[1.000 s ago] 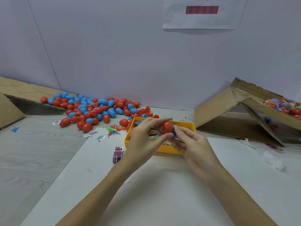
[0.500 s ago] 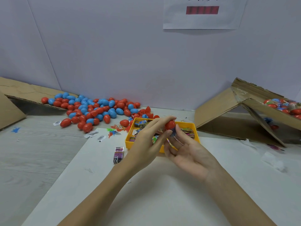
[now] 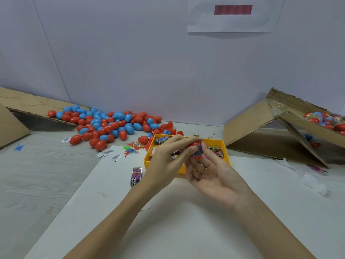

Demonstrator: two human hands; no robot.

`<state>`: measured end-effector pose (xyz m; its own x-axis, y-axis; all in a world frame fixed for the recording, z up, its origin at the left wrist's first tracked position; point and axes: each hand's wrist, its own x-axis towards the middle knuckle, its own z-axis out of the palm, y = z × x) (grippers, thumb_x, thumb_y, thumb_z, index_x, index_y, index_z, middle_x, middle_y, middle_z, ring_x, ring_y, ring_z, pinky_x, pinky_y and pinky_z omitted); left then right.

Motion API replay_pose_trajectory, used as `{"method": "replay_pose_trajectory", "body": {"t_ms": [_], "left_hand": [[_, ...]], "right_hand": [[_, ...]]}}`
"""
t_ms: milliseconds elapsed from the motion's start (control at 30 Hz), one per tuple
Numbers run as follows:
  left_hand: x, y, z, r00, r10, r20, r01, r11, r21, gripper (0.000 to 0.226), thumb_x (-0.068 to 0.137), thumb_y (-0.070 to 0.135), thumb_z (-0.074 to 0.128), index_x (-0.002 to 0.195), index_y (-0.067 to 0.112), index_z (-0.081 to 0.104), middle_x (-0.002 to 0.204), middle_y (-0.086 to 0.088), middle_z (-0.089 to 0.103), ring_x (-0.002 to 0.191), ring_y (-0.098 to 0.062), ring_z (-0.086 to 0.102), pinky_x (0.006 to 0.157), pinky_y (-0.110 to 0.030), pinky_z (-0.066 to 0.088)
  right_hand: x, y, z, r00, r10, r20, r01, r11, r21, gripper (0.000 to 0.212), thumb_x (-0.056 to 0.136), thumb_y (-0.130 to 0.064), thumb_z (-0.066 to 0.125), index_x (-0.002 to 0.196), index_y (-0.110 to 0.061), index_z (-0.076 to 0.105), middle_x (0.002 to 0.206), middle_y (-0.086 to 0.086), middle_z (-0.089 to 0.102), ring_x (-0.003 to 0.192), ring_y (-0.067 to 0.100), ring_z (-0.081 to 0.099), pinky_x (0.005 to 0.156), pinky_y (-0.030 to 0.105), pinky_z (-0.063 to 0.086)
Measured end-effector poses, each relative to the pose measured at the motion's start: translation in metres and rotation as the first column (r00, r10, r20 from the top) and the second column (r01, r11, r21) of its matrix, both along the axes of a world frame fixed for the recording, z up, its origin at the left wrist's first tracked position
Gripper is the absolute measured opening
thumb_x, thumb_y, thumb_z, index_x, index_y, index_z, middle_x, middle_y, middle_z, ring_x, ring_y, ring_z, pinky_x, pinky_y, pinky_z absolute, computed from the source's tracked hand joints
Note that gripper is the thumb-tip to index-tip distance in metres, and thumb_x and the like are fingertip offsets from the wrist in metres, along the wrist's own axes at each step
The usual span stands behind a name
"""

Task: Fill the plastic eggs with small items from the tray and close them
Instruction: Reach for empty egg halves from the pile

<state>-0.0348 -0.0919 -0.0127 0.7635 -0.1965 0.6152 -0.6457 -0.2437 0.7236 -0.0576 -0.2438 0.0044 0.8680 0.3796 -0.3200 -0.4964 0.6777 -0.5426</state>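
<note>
Hands meet over yellow tray (image 3: 188, 170): left hand (image 3: 168, 161) pinches red egg (image 3: 194, 144); right hand (image 3: 211, 176) seemingly pinches small packet (image 3: 198, 152), egg mostly hidden.

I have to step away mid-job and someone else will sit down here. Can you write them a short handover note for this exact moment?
Left hand: fingertips pinch a red egg above the yellow tray.
Right hand: palm up, thumb and fingers pinch a small dark packet against that egg.
Unfilled eggs: heap at back left. Filled eggs: cardboard box, right.
Done: some eggs already boxed.
Left: get the packet inside, close this egg, box it, then work through the heap.
</note>
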Motion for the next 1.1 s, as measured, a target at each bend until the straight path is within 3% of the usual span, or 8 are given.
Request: {"method": "replay_pose_trajectory", "body": {"t_ms": [133, 233, 367, 500, 667, 767, 867, 1100], "left_hand": [[0.0, 0.0, -0.001, 1.0, 0.031, -0.003, -0.031, 0.999, 0.017, 0.03, 0.099, 0.016, 0.063, 0.128, 0.017, 0.072, 0.112, -0.001, 0.068, 0.111, -0.015, 0.06, 0.092, -0.038, 0.054], [0.002, 0.002, -0.002, 0.998, 0.046, -0.031, -0.046, 0.999, -0.002, 0.031, 0.099, 0.019, 0.064, 0.128, 0.023, 0.071, 0.114, 0.005, 0.069, 0.114, -0.015, 0.059, 0.094, -0.035, 0.054], [0.003, 0.003, 0.0, 0.991, -0.012, -0.135, -0.004, 0.993, -0.117, 0.028, 0.098, 0.026, 0.064, 0.124, 0.033, 0.073, 0.117, 0.012, 0.071, 0.117, -0.014, 0.062, 0.096, -0.029, 0.055], [0.001, 0.0, 0.0, 0.963, -0.106, -0.247, 0.036, 0.962, -0.272, 0.028, 0.097, 0.028, 0.065, 0.123, 0.026, 0.075, 0.116, 0.006, 0.073, 0.114, -0.01, 0.065, 0.091, -0.02, 0.053], [-0.003, -0.006, 0.0, 0.918, -0.166, -0.36, 0.023, 0.929, -0.37, 0.026, 0.094, 0.038, 0.065, 0.118, 0.034, 0.077, 0.118, 0.009, 0.075, 0.117, -0.007, 0.066, 0.095, -0.019, 0.053], [-0.005, -0.011, 0.0, 0.883, -0.223, -0.413, 0.011, 0.889, -0.458, 0.025, 0.092, 0.039, 0.067, 0.115, 0.034, 0.078, 0.117, 0.007, 0.076, 0.115, -0.008, 0.068, 0.092, -0.021, 0.055], [-0.005, -0.012, 0.001, 0.863, -0.254, -0.438, -0.001, 0.864, -0.503, 0.028, 0.093, 0.038, 0.068, 0.118, 0.03, 0.077, 0.121, 0.003, 0.075, 0.119, -0.013, 0.067, 0.101, -0.032, 0.053], [-0.005, -0.009, 0.002, 0.818, -0.351, -0.456, 0.035, 0.821, -0.57, 0.032, 0.096, 0.034, 0.064, 0.124, 0.023, 0.074, 0.125, -0.004, 0.073, 0.123, -0.021, 0.065, 0.102, -0.03, 0.052]], "right_hand": [[0.001, -0.002, -0.003, 0.994, -0.031, 0.109, 0.041, 0.995, -0.093, 0.03, 0.097, -0.029, 0.065, 0.116, -0.006, 0.074, 0.11, 0.016, 0.076, 0.099, 0.028, 0.076, 0.07, 0.029, 0.061], [0.003, -0.004, -0.005, 0.97, -0.07, 0.234, 0.117, 0.974, -0.193, 0.026, 0.104, -0.02, 0.056, 0.117, -0.002, 0.07, 0.114, 0.02, 0.075, 0.106, 0.03, 0.075, 0.074, 0.027, 0.061], [0.003, -0.004, -0.005, 0.957, -0.094, 0.276, 0.155, 0.965, -0.21, 0.024, 0.1, -0.013, 0.059, 0.114, 0.003, 0.071, 0.11, 0.02, 0.075, 0.1, 0.025, 0.076, 0.071, 0.024, 0.061], [0.002, 0.003, -0.008, 0.933, -0.145, 0.328, 0.24, 0.933, -0.269, 0.029, 0.097, -0.022, 0.062, 0.113, 0.001, 0.073, 0.1, 0.016, 0.077, 0.077, 0.012, 0.072, 0.068, 0.022, 0.06], [0.002, 0.008, -0.015, 0.861, -0.2, 0.468, 0.408, 0.821, -0.399, 0.032, 0.099, -0.035, 0.059, 0.095, -0.006, 0.072, 0.074, 0.004, 0.07, 0.067, 0.01, 0.062, 0.068, 0.024, 0.056], [0.001, 0.011, -0.015, 0.83, -0.187, 0.525, 0.453, 0.774, -0.442, 0.042, 0.094, -0.047, 0.057, 0.098, -0.008, 0.074, 0.079, 0.008, 0.073, 0.072, 0.013, 0.067, 0.069, 0.026, 0.055], [0.0, 0.01, -0.014, 0.821, -0.15, 0.551, 0.446, 0.771, -0.455, 0.047, 0.087, -0.047, 0.062, 0.111, -0.009, 0.074, 0.093, 0.012, 0.078, 0.082, 0.016, 0.072, 0.071, 0.025, 0.057], [0.001, 0.004, -0.015, 0.733, -0.083, 0.675, 0.527, 0.696, -0.487, 0.034, 0.09, -0.039, 0.061, 0.103, -0.009, 0.074, 0.083, 0.009, 0.079, 0.073, 0.016, 0.074, 0.066, 0.02, 0.058]]}}
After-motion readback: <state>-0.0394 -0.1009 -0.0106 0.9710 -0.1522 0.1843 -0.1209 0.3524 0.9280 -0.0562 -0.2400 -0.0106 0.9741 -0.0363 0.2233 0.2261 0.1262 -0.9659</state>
